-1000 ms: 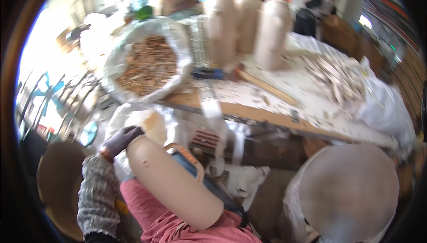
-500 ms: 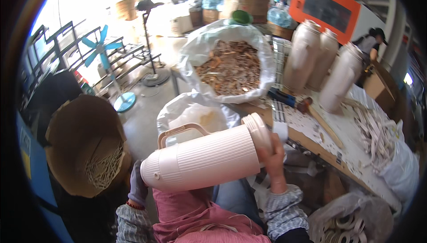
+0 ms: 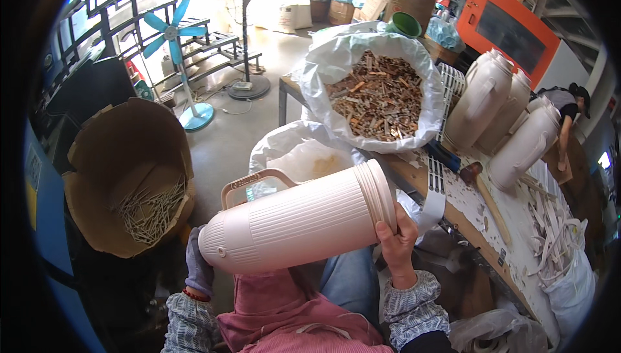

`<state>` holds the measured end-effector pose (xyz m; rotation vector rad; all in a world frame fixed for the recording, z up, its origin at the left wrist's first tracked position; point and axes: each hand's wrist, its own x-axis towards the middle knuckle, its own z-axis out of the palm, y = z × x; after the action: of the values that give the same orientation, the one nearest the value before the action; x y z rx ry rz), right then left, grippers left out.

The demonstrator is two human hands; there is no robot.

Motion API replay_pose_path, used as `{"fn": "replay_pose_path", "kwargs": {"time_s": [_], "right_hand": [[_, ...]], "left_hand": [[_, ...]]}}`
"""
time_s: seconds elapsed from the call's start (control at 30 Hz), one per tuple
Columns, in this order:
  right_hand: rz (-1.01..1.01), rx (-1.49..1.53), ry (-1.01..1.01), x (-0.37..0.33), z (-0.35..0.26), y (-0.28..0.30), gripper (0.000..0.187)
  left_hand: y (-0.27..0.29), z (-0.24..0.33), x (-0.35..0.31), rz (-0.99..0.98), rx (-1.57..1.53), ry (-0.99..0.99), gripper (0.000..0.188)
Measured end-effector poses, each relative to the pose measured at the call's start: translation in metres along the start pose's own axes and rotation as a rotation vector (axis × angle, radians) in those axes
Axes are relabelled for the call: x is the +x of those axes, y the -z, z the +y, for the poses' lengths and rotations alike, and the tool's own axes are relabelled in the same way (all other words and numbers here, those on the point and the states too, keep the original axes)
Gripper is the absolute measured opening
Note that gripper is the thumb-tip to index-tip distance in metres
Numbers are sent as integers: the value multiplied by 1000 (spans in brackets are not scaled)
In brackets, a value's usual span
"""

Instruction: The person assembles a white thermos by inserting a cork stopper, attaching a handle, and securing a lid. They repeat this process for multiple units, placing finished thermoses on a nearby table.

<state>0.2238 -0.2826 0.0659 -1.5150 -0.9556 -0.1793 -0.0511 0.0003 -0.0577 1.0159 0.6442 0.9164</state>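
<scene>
Both my hands hold a pale pink, ribbed vacuum flask casing (image 3: 294,220) sideways above my lap. Its loop handle (image 3: 259,177) points up and away from me. My left hand (image 3: 199,266), in a grey-purple glove, cups the rounded left end, and most of its fingers are hidden behind it. At the wide right end, my bare right hand (image 3: 398,244) grips the stepped rim (image 3: 380,191), thumb on the near side and the other fingers mostly out of sight.
Several similar casings (image 3: 482,101) stand on the workbench (image 3: 462,191) at right, near a wooden-handled hammer (image 3: 488,201) and plastic strips (image 3: 550,236). A white sack (image 3: 323,94) of brown scraps sits ahead. At left are a carton (image 3: 97,191) of thin sticks and a blue fan (image 3: 171,33).
The collar at the casing's right end, tilted out before, now sits more in line with the body. My right hand's grip has settled around it. The whole view has shifted.
</scene>
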Motion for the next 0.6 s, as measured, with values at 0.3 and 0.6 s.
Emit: {"fn": "replay_pose_path", "kwargs": {"time_s": [0.3,0.6], "right_hand": [[-110,-190,464,-25,-42,26,41],[150,275,-649,-55,80,-18,40]], "left_hand": [[26,-11,4,-334,315,133,29],[-57,133,-30,-198,912,-952,35]]}}
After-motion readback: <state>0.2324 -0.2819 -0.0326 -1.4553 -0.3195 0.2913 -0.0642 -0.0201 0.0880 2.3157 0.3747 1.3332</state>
